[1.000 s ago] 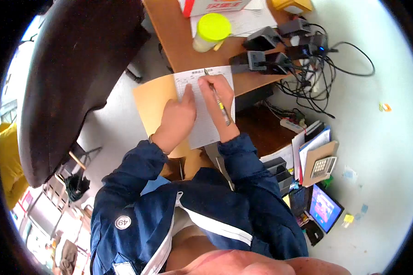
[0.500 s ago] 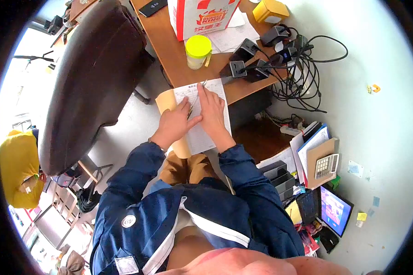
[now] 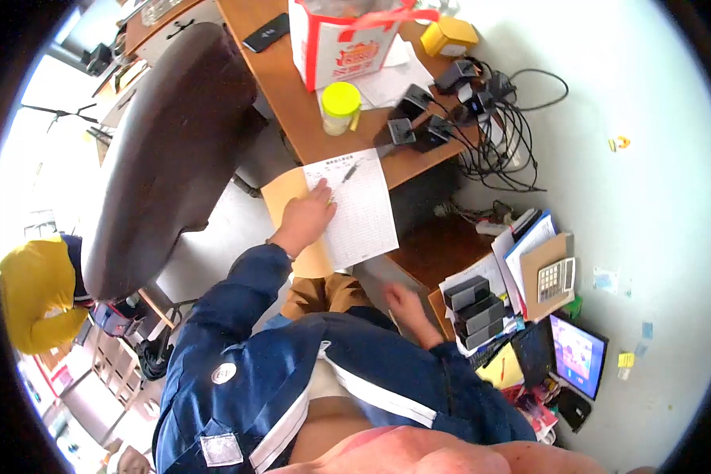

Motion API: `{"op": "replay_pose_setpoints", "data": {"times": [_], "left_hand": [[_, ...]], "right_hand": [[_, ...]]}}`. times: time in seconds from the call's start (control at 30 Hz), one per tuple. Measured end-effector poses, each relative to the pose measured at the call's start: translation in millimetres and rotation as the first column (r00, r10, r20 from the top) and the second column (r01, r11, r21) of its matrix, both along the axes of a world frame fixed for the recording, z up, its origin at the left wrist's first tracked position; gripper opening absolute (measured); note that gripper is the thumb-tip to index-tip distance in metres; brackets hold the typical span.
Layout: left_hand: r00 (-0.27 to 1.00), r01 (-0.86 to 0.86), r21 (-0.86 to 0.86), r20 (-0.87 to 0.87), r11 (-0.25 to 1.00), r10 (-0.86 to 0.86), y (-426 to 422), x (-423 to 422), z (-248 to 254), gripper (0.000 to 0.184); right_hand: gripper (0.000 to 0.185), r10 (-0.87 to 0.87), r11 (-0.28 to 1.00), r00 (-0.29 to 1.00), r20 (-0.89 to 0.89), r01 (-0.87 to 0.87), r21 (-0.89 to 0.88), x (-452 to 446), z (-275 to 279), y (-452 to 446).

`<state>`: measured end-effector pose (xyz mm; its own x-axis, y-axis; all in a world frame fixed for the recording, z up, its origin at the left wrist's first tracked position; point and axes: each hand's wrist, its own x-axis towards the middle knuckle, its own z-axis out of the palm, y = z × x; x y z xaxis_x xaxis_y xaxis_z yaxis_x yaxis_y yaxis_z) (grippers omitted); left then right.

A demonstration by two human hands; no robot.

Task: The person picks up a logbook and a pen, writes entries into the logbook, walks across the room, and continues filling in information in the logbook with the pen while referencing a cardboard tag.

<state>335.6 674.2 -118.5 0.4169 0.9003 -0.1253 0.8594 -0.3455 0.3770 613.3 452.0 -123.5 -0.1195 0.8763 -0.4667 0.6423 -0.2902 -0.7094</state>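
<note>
A booklet with a printed table page (image 3: 362,225) lies open at the desk's edge, above my lap. Its tan cover (image 3: 286,193) is turned to the left. My left hand (image 3: 304,217) rests flat across the fold, its fingers stretched onto the page and holding nothing that I can see. Near the top of the page lies a pen (image 3: 349,172), apart from that hand. My right hand (image 3: 405,306) is off the booklet, below its lower right corner and over the right side of my lap. Motion blurs its fingers.
On the desk (image 3: 296,118) stand a paper bag (image 3: 347,55) and a yellow-lidded jar (image 3: 340,110), beside black adapters (image 3: 415,103) with tangled cables (image 3: 513,150). A phone (image 3: 266,33) lies farther back. The chair (image 3: 162,158) is at left. Files, a calculator (image 3: 555,280) and a laptop (image 3: 578,359) are at right.
My right hand has left the page and moved down and right toward my lap. The pen, partly covered before, now lies uncovered. My left hand stays on the booklet. The view has shifted slightly.
</note>
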Motion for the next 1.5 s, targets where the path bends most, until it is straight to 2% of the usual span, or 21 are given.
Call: {"op": "replay_pose_setpoints", "data": {"times": [0.03,0.1,0.13,0.2,0.27,0.4,0.57,0.67,0.77,0.83,0.9,0.97,1.07,1.17,1.3,1.4,1.5], "left_hand": [[1.0,0.004,0.022,0.024,1.0,-0.004,0,-2,-3,0.046],[0.999,0.018,0.012,-0.039,1.0,-0.017,0,-1,7,0.045],[0.997,0.031,0.006,-0.068,1.0,-0.03,0,1,13,0.045],[0.997,0.034,0.007,-0.069,0.999,-0.034,0,3,17,0.044],[0.997,0.041,0.028,-0.07,0.999,-0.039,1,4,10,0.046],[0.995,0.069,0.017,-0.078,0.997,-0.067,3,1,8,0.045],[0.993,0.1,-0.011,-0.057,0.995,-0.101,5,-3,15,0.041],[0.967,0.211,0.022,-0.154,0.977,-0.205,8,-4,4,0.041],[0.986,0.113,-0.024,-0.118,0.993,-0.115,7,-3,18,0.042],[0.966,0.207,0.016,-0.161,0.978,-0.202,7,-5,6,0.043],[0.966,0.215,0.038,-0.155,0.976,-0.206,7,-7,-5,0.044],[0.985,0.142,0.041,-0.102,0.989,-0.137,6,-5,8,0.045],[0.986,0.149,0.045,-0.075,0.988,-0.146,7,-6,7,0.048],[0.973,0.205,0.065,-0.119,0.977,-0.196,9,-3,12,0.05],[0.986,0.146,0.018,-0.085,0.989,-0.144,12,1,14,0.049],[0.927,0.338,-0.007,-0.173,0.941,-0.334,24,-6,16,0.047],[0.915,0.386,0.01,-0.133,0.922,-0.382,30,-12,20,0.045]], "right_hand": [[0.029,-0.021,0.989,0.999,0.035,0.025,-0.147,5,-9,-42],[0.027,-0.147,0.984,0.978,-0.146,0.13,-0.119,21,-79,-138],[0.027,-0.205,0.972,0.962,-0.181,0.178,-0.156,24,-95,-173],[0.027,-0.291,0.927,0.948,-0.128,0.245,-0.285,27,-97,-201],[0.026,-0.349,0.858,0.937,-0.014,0.313,-0.407,28,-83,-205],[0.026,-0.408,0.82,0.912,0.044,0.387,-0.422,30,-72,-199],[0.027,-0.47,0.806,0.881,0.05,0.452,-0.383,22,-64,-187],[0.028,-0.498,0.793,0.866,0.049,0.477,-0.379,15,-62,-186],[0.029,-0.512,0.779,0.858,0.05,0.488,-0.394,6,-64,-188],[0.03,-0.518,0.768,0.853,0.053,0.492,-0.41,2,-66,-191],[0.031,-0.523,0.758,0.85,0.055,0.494,-0.427,-1,-68,-192],[0.032,-0.53,0.748,0.846,0.053,0.496,-0.442,-4,-71,-193],[0.034,-0.535,0.741,0.844,0.046,0.495,-0.455,1,-72,-193],[0.036,-0.542,0.739,0.839,0.034,0.496,-0.456,9,-72,-193],[0.039,-0.56,0.735,0.828,0.026,0.511,-0.446,15,-70,-188],[0.041,-0.578,0.725,0.816,0.032,0.531,-0.439,10,-64,-184],[0.044,-0.616,0.713,0.787,0.014,0.566,-0.413,-7,-56,-178]]}}
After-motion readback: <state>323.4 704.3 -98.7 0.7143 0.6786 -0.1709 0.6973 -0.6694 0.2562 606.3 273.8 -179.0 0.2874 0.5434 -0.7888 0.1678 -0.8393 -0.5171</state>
